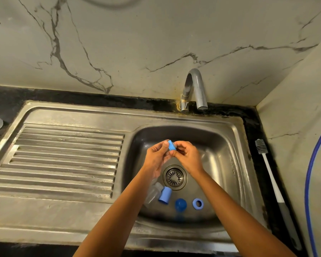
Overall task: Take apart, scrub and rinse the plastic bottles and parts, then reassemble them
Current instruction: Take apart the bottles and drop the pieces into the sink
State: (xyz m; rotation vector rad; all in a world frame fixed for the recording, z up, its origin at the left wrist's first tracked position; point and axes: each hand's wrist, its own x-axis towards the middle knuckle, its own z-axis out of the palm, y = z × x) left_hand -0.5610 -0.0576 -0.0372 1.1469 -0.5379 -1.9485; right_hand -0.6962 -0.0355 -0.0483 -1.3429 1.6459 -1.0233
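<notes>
**Both hands pinch a small blue part over the sink basin**

Left hand [157, 154] and right hand [187, 156] meet above the back half of the basin, each clamped by thumb and fingertips on one small blue part [171, 145]. Left takes its left end, right takes its right end. The right hand's fingers are curled in tight; whether they hold anything more I cannot tell. The part is in the air, clear of the steel.

Under the hands, the drain [175, 176] sits mid-basin. Along the basin's near edge, left to right:
- a clear bottle [153, 194] lying on its side, partly hidden by the left forearm
- a blue cylindrical cap [165, 195] on its side, touching the bottle's neck
- a blue dome cap [180, 204], standing apart
- a blue ring [198, 203] lying flat, just beside the dome

The sink [235, 138] is stainless, with a ribbed drainboard [63, 158] taking its left half. The faucet [194, 89] rises at the back edge, spout over the basin, with no water visible.

A bottle brush [272, 175] lies on the dark counter along the sink's right edge, bristles toward the back. A blue hose [311, 182] curves down the right wall.
</notes>
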